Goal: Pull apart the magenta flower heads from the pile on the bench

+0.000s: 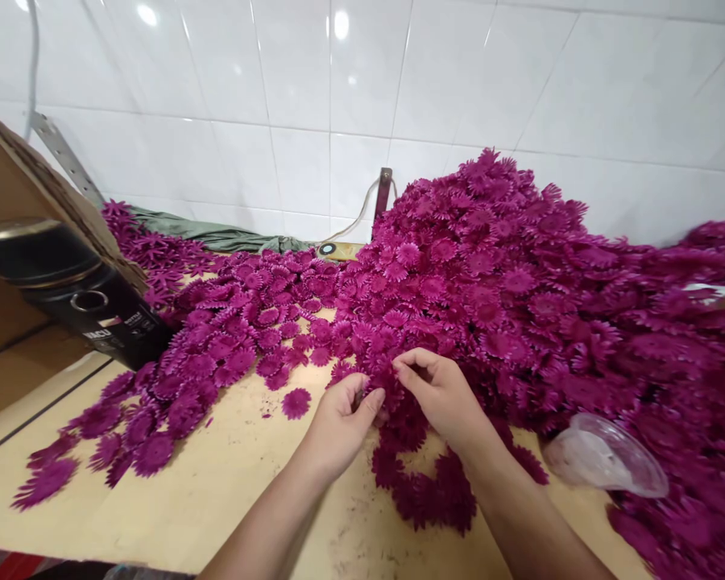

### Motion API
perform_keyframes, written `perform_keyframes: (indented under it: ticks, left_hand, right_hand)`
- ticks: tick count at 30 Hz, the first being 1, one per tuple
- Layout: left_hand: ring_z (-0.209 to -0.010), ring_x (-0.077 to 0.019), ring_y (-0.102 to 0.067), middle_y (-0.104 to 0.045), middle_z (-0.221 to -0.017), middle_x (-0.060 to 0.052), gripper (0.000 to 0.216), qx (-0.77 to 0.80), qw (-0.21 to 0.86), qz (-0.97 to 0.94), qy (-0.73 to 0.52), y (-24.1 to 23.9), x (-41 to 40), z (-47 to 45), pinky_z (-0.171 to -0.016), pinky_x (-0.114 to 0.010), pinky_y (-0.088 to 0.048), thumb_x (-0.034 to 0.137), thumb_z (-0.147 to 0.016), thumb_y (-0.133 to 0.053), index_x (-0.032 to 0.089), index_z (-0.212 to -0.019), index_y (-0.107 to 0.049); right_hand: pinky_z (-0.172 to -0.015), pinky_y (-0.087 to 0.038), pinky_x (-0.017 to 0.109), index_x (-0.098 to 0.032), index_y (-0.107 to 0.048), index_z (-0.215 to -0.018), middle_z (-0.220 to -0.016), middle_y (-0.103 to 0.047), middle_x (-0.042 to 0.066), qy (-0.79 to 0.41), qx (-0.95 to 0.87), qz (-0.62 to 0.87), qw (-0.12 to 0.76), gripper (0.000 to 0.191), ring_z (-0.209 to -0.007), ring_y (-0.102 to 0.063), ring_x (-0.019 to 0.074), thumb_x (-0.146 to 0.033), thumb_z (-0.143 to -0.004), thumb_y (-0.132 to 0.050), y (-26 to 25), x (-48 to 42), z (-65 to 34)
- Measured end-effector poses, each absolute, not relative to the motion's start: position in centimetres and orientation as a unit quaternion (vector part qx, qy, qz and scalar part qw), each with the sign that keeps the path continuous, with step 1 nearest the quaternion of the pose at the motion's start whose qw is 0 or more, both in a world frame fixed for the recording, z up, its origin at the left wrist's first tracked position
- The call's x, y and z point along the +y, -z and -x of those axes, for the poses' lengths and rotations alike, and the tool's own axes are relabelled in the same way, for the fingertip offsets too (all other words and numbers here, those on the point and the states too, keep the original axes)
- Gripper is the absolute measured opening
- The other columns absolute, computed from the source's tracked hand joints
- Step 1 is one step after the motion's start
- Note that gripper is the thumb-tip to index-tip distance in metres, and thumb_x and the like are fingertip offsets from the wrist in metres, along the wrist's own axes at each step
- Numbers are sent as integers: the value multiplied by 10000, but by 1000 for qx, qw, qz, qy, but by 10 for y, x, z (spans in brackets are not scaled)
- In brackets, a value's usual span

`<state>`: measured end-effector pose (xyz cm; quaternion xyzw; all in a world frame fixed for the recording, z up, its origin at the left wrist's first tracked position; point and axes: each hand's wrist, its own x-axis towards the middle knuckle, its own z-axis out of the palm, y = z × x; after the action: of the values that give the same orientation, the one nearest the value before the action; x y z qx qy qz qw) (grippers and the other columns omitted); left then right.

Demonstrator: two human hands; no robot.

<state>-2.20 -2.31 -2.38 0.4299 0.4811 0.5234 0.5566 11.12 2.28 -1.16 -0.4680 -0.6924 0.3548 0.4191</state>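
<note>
A large heap of magenta fabric flower pieces (519, 274) covers the right and back of a light wooden table (217, 483). My left hand (338, 423) and my right hand (438, 395) meet at the heap's near edge. Both have fingers curled and pinched on flower pieces (382, 379) between them. A small cluster of flowers (435, 491) lies on the table under my right wrist. One single flower (296, 402) sits loose just left of my left hand.
A flatter spread of flowers (217, 338) runs to the left. A black machine (97, 306) and a cardboard panel (42, 185) stand at the left. A clear plastic bag (607, 455) lies at the right. White tiled wall (314, 89) behind.
</note>
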Motion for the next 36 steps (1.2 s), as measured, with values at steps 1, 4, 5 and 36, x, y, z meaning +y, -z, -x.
perform_keyframes:
  ticks: [1,4,5,36]
  left_hand:
    - [-499,-82,-401,-445,-517,59,340,485,557,-427,-522,24,-24,23,-519,-218,-352,458,-583,-675,170,-576,-496]
    - [-462,-75,-393,-419,-481,69,370,499,558,-410,-521,29,-27,26,-479,-209,-326,475,-584,-684,178,-560,-466]
    - [-440,-72,-376,-401,-460,75,373,501,558,-405,-523,31,-28,28,-458,-207,-305,476,-589,-685,180,-555,-460]
    - [-494,-80,-412,-485,-513,43,326,488,559,-444,-501,32,-23,21,-508,-216,-325,435,-637,-662,159,-578,-500]
  right_hand:
    - [-574,-418,260,-179,-568,-658,-604,-562,-2,-353,-668,488,437,148,-571,-514,138,-295,-730,-510,13,27,-115]
    - [-512,-381,245,-190,-513,-607,-533,-515,-20,-336,-583,535,510,242,-501,-459,120,-391,-741,-492,12,40,-129]
    - [-490,-366,237,-195,-484,-578,-504,-488,-30,-332,-563,542,527,279,-478,-436,113,-416,-749,-482,11,43,-134]
    - [-616,-424,259,-194,-562,-654,-674,-583,-2,-263,-763,474,350,110,-640,-551,136,-115,-718,-519,9,10,-107]
